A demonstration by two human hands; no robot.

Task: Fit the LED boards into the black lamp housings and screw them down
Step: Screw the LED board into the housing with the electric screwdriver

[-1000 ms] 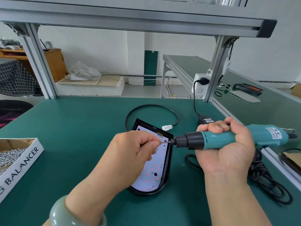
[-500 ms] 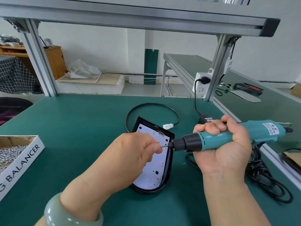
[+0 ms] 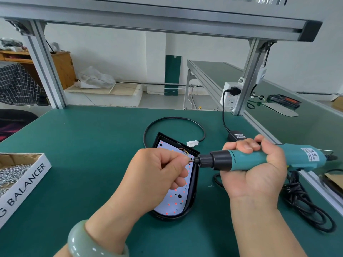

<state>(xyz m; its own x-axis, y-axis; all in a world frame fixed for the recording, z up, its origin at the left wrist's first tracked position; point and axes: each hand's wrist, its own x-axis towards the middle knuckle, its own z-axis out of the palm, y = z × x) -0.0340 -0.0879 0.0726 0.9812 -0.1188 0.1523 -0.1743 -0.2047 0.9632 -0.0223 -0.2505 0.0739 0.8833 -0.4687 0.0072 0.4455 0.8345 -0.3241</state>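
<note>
- L hand [image 3: 159, 175]: tips of thumb + forefinger are pressed together in a pinch on a tiny metal piece [image 3: 189, 160], right at the bit [image 3: 193, 160] of the driver. The other fingers are curled under.
- R hand [image 3: 259, 175]: all fingers are wrapped tight round the teal electric screwdriver [image 3: 245, 160]. It is held approx. horizontal above the table, nose pointing to the L hand.
- Under the L hand lies the black lamp housing [image 3: 195, 182], flat on the green table [image 3: 83, 145], rounded end toward the person.
- The LED board [image 3: 174, 201] sits inside the housing, white w/ red dots; the hand hides part of it.
- Behind the housing a black cable [image 3: 174, 118] makes a loop and ends in a white connector [image 3: 193, 143], just beside the housing's far right corner.
- Far left: a cardboard box [image 3: 27, 179] w/ silver screws [image 3: 13, 173], well apart from the housing.
- Right side: a coiled black cord [image 3: 306, 206] near the R wrist, and a black adapter [image 3: 237, 136] behind the R hand.
- A pale green bangle [image 3: 89, 243] is on the L wrist.
</note>
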